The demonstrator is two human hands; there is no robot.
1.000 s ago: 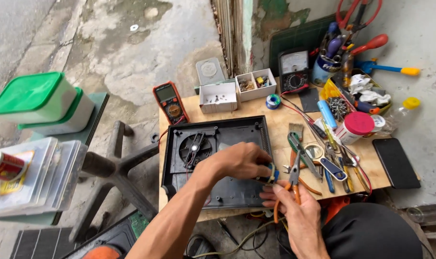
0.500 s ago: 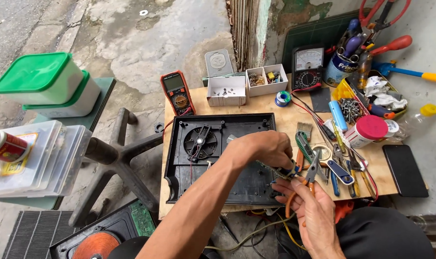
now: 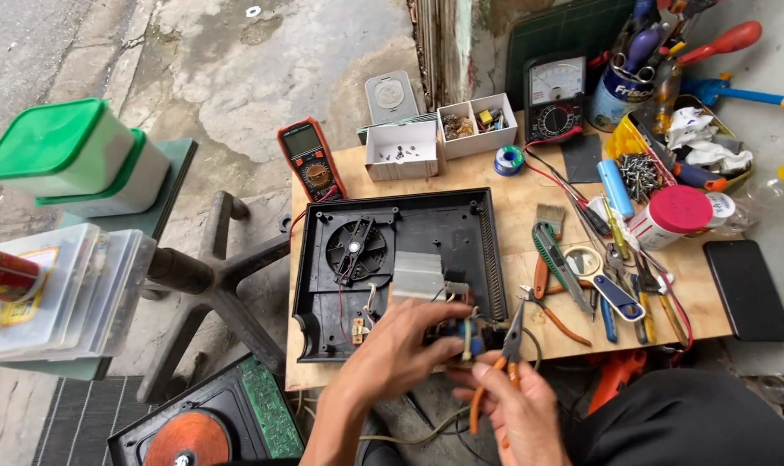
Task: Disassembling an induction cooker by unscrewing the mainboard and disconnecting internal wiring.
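On the plywood bench (image 3: 513, 216), left hand (image 3: 400, 345) clasps a wired part (image 3: 462, 332); right hand (image 3: 513, 406) grips orange-handled pliers (image 3: 506, 354).

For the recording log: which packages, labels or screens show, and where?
Orange multimeter: bench's left rear corner, grey screen.
Black analog meter: rear, white dial face.
Blue tin: rear right, holding tools.
Red can: far left, on clear boxes.
Black phone: right edge, screen dark.
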